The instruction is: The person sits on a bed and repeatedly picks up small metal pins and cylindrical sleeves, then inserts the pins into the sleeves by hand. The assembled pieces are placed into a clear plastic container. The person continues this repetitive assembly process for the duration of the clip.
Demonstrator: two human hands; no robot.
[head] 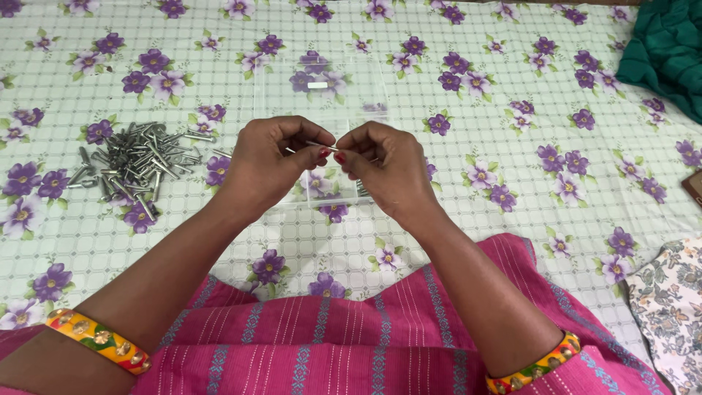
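While my left hand [274, 157] and right hand [384, 164] pinch one thin metal pin [322, 145] between fingertips over the clear plastic box [322, 88], I'd say loads remain: the grey pin pile [135, 162] sits far left, barely dented.

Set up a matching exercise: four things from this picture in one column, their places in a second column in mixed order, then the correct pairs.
Things:
1. thin metal pin
2. pile of metal bolts
3. clear plastic box
4. teal cloth

Places:
A. top right corner of the picture
B. on the flowered sheet, to the left of the hands
C. pinched between the left hand and the right hand
D. on the sheet under and beyond both hands

Pairs: 1-C, 2-B, 3-D, 4-A
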